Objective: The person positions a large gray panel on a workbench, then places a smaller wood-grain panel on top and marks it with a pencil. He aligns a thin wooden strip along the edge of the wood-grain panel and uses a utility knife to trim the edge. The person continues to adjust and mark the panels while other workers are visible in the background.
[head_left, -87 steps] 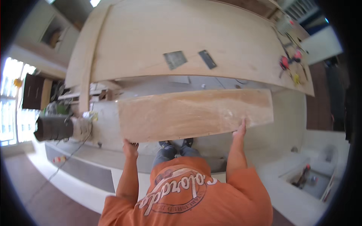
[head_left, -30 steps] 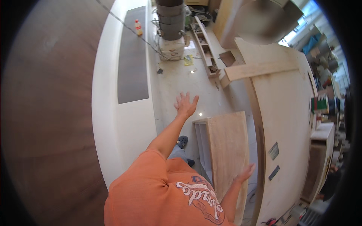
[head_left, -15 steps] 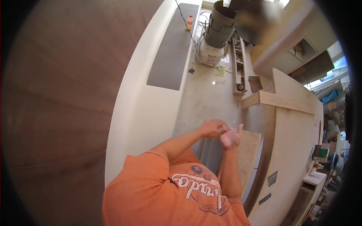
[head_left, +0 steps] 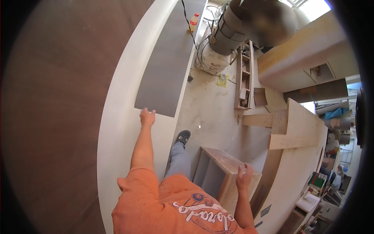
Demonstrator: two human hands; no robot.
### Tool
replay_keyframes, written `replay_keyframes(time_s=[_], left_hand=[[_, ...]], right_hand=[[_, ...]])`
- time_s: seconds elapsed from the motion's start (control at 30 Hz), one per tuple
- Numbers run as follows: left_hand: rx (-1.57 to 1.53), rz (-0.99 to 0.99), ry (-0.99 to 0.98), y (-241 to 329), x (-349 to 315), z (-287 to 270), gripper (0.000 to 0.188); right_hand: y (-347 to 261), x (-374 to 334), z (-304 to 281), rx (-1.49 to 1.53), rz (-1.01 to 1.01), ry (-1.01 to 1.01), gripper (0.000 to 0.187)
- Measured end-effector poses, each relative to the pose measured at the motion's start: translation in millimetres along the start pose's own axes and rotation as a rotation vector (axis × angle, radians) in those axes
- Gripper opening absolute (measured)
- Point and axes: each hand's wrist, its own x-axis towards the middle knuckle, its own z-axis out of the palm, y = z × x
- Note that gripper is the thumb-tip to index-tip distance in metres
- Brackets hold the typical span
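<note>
My left hand reaches out over a long white panel. Its fingertips are drawn together by the near edge of a dark grey sheet that lies on the panel; anything between them is too small to make out. On the other side, my right hand is closed with curled fingers, above the corner of a wooden box. Its palm is hidden, so what it holds, if anything, does not show. Whether that hand touches the box I cannot tell.
A bottle and a black cable are at the sheet's far end. Beyond stand a dark cylinder and a narrow compartmented wooden tray. Large wooden panels rise at right. My shoe is on the floor.
My hands were together in front of me, left fingers at the open right palm. They have parted: the left went to the grey sheet's edge, the right moved down over the box and closed.
</note>
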Motion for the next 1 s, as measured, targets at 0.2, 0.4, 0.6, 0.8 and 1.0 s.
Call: replay_keyframes(time_s=[0.2,0.4,0.6,0.8,1.0], left_hand=[[0.123,-0.172,0.112,24.2,69.6,-25.6,0.089],[0.243,-0.232,-0.013,46.3,82.6,-18.2,0.097],[0.255,-0.266,-0.001,46.2,87.1,-30.2,0.102],[0.272,-0.291,-0.091,46.7,61.3,-53.8,0.098],[-0.01,-0.186,-0.008,-26.2,69.9,-34.1,0.077]], right_hand=[[7.0,-0.5,36.3,-0.022,0.158,-0.259,0.031],[-3.4,8.9,41.7,-0.238,0.211,-0.403,0.04],[-7.6,21.2,36.1,-0.329,0.253,-0.609,0.054],[-4.9,28.8,37.7,-0.322,0.379,-0.751,0.062],[-45.0,76.7,77.1,-0.059,0.316,-0.807,0.057]])
